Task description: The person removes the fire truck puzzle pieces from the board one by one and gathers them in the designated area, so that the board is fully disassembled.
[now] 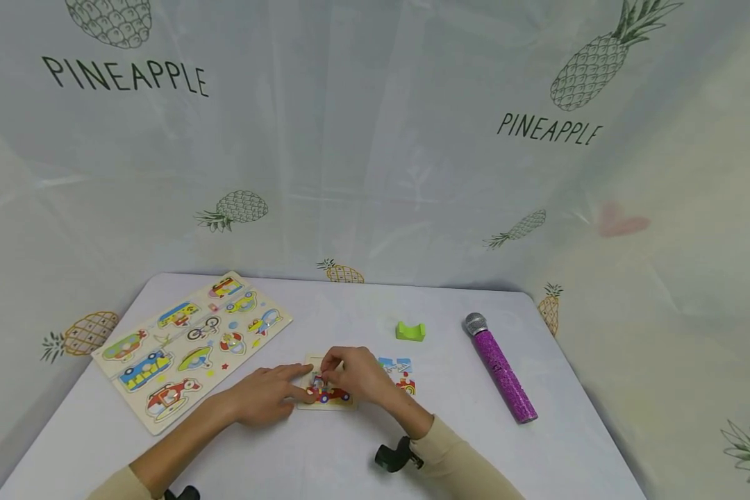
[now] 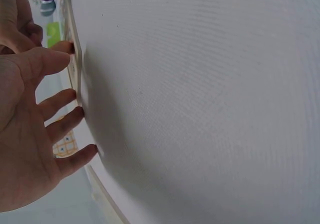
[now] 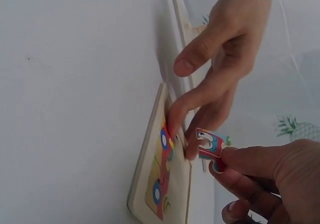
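A small wooden puzzle tray (image 3: pixel 178 199) lies on the white table, with car-picture pieces (image 3: pixel 160 176) set in part of it. My left hand (image 1: pixel 264 397) reaches in from the left. In the right wrist view, its fairly straight fingers (image 3: pixel 181 115) touch the tray and the pieces there. My right hand (image 1: pixel 357 375) is over the tray, pinching a puzzle piece (image 3: pixel 209 143) between thumb and fingers. That piece shows a cartoon eye on red and blue and is held tilted above the tray. More loose puzzle pieces (image 1: pixel 406 380) lie just right of the tray, partly behind the right hand.
A large wooden vehicle puzzle board (image 1: pixel 215 371) lies at the left of the table. Behind the right hand sits a green curved block (image 1: pixel 410 332). A purple glittery microphone (image 1: pixel 503 371) lies to the right. A pineapple-print curtain (image 1: pixel 375 153) hangs behind.
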The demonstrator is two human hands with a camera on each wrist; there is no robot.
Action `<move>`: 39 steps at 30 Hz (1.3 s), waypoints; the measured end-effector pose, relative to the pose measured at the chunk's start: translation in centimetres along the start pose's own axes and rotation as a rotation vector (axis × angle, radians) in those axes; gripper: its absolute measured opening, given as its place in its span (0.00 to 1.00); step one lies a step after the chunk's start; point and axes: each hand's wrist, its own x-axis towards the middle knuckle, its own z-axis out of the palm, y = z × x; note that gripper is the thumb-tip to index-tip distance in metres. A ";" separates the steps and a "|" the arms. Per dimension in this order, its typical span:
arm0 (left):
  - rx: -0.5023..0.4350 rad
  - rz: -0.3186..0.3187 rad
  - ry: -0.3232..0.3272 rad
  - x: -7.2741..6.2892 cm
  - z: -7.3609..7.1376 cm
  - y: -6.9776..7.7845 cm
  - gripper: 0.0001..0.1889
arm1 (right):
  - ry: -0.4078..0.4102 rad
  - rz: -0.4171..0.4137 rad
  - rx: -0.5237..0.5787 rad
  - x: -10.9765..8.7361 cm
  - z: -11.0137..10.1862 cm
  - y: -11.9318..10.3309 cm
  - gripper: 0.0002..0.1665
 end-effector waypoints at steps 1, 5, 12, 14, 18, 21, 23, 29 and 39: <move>0.001 0.001 0.000 0.0 0.0 0.0 0.20 | 0.000 0.003 -0.001 -0.1 -0.2 0.0 0.02; -0.005 -0.003 -0.003 0.0 -0.1 0.1 0.20 | 0.006 0.024 -0.027 -0.3 -0.8 0.4 0.03; 0.004 -0.008 0.000 0.0 -0.1 0.0 0.20 | 0.017 0.044 -0.028 -0.7 -2.5 1.0 0.05; 0.003 -0.008 0.002 0.0 0.0 0.0 0.20 | 0.027 0.040 -0.026 -0.9 -2.9 1.3 0.04; -0.006 -0.009 0.002 0.0 0.0 0.0 0.21 | 0.038 0.049 -0.020 -1.1 -3.6 1.8 0.04; -0.009 -0.012 0.000 0.1 0.0 0.0 0.21 | 0.040 0.051 -0.021 -1.3 -4.0 2.3 0.04; -0.004 -0.007 0.001 0.1 0.0 0.0 0.21 | 0.039 0.056 -0.031 -1.4 -4.2 2.7 0.04; 0.007 0.005 0.008 0.0 0.0 -0.1 0.21 | 0.056 0.086 -0.058 -1.8 -4.5 3.7 0.02; -0.019 -0.004 0.003 0.0 0.0 0.0 0.20 | 0.018 0.118 -0.060 -2.7 -5.0 4.8 0.03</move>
